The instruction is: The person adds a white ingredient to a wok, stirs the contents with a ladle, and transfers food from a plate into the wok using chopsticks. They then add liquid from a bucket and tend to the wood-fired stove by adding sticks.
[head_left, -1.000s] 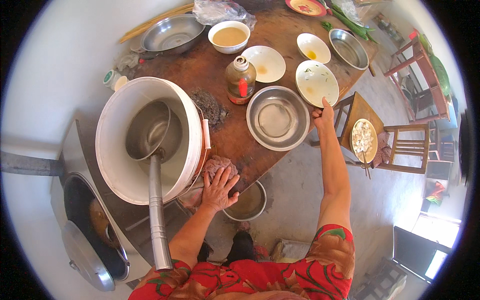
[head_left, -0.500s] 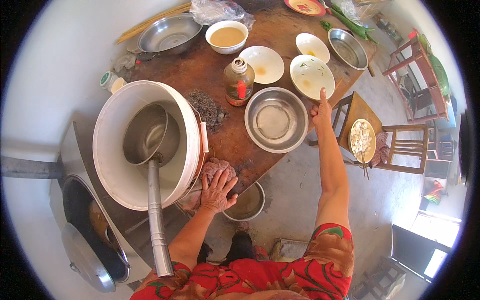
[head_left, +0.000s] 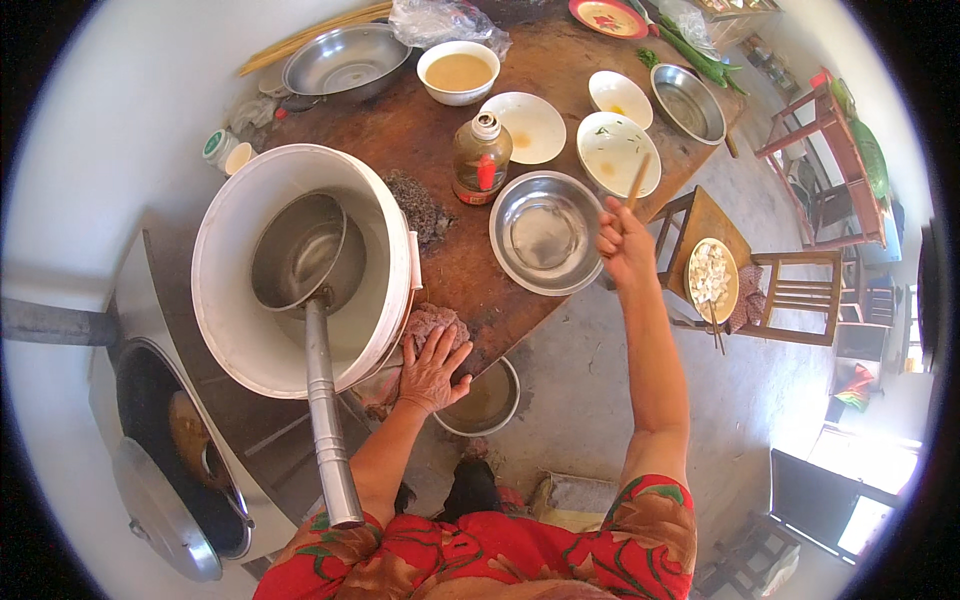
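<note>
My left hand (head_left: 432, 372) lies with its fingers spread on a crumpled brownish-pink cloth (head_left: 432, 322) at the table's near edge. Closed around a pair of wooden chopsticks (head_left: 637, 184), my right hand (head_left: 626, 246) hovers by the right rim of a steel basin (head_left: 508, 262). The chopsticks point up toward a white bowl (head_left: 622, 150) with green bits in it. Left of the cloth stands a big white bucket (head_left: 222, 290); a long-handled metal ladle (head_left: 320, 395) rests in it. Behind the basin is a brown bottle (head_left: 470, 150) with a red mark.
More bowls (head_left: 525, 125), one filled with tan liquid (head_left: 458, 72), stand on the wooden table (head_left: 340, 135). A steel bowl (head_left: 688, 100) sits at its far right. At right, a chair (head_left: 790, 300) adjoins a stool with a bowl of white pieces (head_left: 712, 280). A wok (head_left: 150, 400) is at left.
My right hand has moved left and nearer, from the bowl's edge to the basin's rim, and the chopsticks now point upward. My left hand remains on the cloth.
</note>
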